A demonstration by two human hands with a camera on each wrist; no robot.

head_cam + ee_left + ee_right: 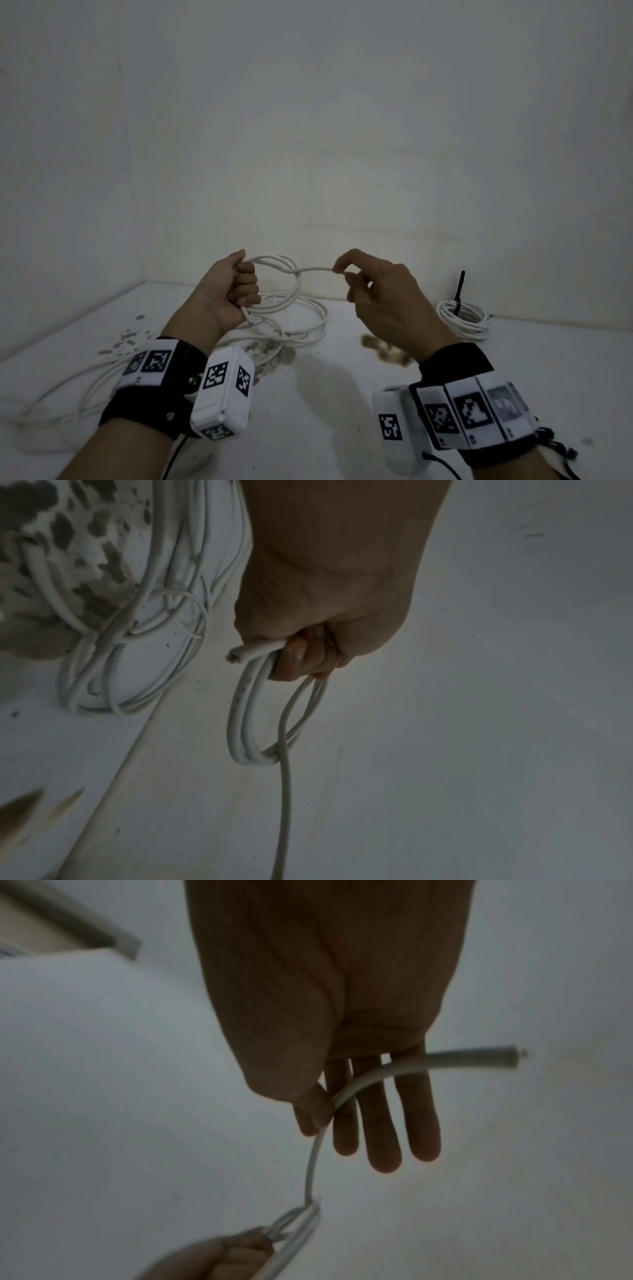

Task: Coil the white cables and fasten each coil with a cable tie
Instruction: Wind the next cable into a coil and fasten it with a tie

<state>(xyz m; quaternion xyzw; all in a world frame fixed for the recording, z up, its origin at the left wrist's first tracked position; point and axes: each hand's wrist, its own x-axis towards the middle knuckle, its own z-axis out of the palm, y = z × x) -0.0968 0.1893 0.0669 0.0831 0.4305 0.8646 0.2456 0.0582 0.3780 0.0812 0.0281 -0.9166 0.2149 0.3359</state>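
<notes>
Coil (pixel 277 274) inside left hand (pixel 229 291) grip

Left hand (pixel 228 287): raised above the table (pixel 342 404), left of centre, gripping a small coil (pixel 277 277) whose loops stand out to its right.
Cable end (pixel 247 315): sticks out below the left hand's fingers.
Right hand (pixel 380 301): right of the coil, at the same height, pinching the strand (pixel 317 269) that runs across from the coil.
Loose cable (pixel 301 322): on the table under and behind the left hand, trailing toward the near left edge.
Tied coil (pixel 466 318): on the table at the far right, close to the wall (pixel 342 137), well apart from both hands.
Cable tie (pixel 458 291): standing up from the tied coil's left side.
</notes>
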